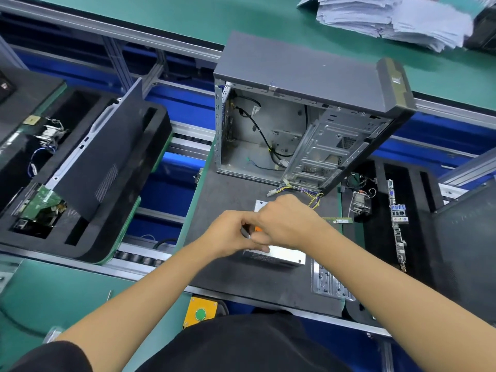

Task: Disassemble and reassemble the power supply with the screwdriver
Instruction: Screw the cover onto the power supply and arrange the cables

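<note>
Silver power supply (284, 255) lies flat, long axis left-right; both hands (257, 226) grip the screwdriver (251, 230) above it.

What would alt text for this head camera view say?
Two bare hands, left hand and right hand, work an orange-handled screwdriver over a silver power supply on a dark mat. An opened computer case stands behind.
</note>
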Tool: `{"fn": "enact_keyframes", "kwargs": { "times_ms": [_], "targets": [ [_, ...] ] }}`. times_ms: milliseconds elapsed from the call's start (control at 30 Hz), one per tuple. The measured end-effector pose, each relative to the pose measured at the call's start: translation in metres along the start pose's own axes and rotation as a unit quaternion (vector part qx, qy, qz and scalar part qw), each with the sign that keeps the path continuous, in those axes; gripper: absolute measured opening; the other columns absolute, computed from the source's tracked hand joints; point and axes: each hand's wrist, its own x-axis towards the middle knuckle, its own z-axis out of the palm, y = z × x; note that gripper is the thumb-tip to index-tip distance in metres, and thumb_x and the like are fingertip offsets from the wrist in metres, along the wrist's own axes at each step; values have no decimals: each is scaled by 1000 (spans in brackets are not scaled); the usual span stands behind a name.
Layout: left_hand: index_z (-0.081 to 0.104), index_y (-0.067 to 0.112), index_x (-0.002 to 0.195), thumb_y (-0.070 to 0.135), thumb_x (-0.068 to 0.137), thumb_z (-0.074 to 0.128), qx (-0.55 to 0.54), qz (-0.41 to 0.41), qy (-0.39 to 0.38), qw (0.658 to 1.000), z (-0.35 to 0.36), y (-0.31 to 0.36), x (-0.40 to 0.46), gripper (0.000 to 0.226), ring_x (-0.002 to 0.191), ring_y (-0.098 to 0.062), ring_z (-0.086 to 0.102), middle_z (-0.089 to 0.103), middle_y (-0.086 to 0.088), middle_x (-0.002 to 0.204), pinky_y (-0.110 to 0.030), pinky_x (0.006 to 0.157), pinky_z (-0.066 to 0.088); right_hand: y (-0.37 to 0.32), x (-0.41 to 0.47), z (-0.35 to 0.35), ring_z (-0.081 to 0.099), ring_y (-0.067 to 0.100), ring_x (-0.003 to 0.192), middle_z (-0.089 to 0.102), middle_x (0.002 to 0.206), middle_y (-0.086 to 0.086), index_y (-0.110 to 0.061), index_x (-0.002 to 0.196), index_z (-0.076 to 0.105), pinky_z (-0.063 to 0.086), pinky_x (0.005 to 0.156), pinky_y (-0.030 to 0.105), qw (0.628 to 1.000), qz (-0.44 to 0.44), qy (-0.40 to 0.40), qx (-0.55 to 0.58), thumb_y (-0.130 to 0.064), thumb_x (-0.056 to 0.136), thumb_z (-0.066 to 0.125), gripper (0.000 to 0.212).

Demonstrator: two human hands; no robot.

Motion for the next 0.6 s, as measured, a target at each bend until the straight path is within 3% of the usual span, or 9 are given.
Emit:
{"fn": "enact_keyframes", "kwargs": {
  "times_ms": [100, 167, 267, 333, 367, 500, 600],
  "targets": [
    [75, 19, 89, 16, 78, 86, -33, -1, -44, 999, -5, -6, 0, 16, 78, -17, 68, 73, -1, 81, -45, 79, 56, 2, -6, -3, 36, 28, 54, 64, 85, -2, -28, 112, 46, 30, 49, 32, 998, -40, 15, 49, -42, 92, 41, 25],
    [75, 29, 96, 11, 83, 82, -44, 25, -92, 995, -12, -4, -4, 23, 86, -15, 69, 74, 2, 88, -36, 86, 56, 5, -7, -5, 36, 28, 54, 64, 87, -2, -27, 117, 45, 39, 53, 35, 997, -64, -3, 39, -34, 94, 39, 24],
    [70, 32, 94, 20, 72, 91, -91, 23, -52, 994, -14, 4, -4, 34, 87, -18, 68, 73, 3, 88, -31, 83, 56, 6, -1, -7, 43, 30, 56, 56, 68, 4, -25, 110, 50, 34, 54, 34, 1000, -23, -11, 15, -41, 95, 44, 22],
    [71, 39, 86, 32, 63, 95, -39, 32, 17, 999, -10, 4, -2, 34, 78, -15, 66, 72, 5, 80, -30, 72, 56, 4, 2, -7, 44, 30, 54, 40, 57, 4, -25, 111, 53, 31, 53, 33, 1000, 3, -12, 6, -48, 94, 41, 31],
    [72, 38, 83, 32, 64, 94, -29, 33, 25, 999, -10, 4, -1, 30, 74, -14, 66, 72, 4, 78, -31, 69, 55, 3, 2, -6, 43, 30, 54, 41, 58, 4, -26, 113, 53, 31, 52, 33, 1000, 3, -5, 10, -49, 94, 41, 32],
    [75, 13, 85, 11, 77, 85, -26, 29, -60, 997, -21, 1, 3, 13, 80, -8, 69, 75, 3, 82, -21, 73, 51, 5, -5, -5, 40, 30, 53, 61, 88, -3, -29, 109, 43, 30, 52, 32, 997, -66, 15, 44, -35, 90, 31, 23],
    [71, 21, 94, 18, 78, 87, -48, 17, -102, 993, -26, 3, 2, 23, 88, -10, 70, 74, 7, 88, -29, 81, 54, 12, -5, -4, 46, 31, 54, 61, 77, 0, -32, 103, 42, 25, 51, 32, 998, -60, -3, 20, -32, 87, 30, 20]
  ]
}}
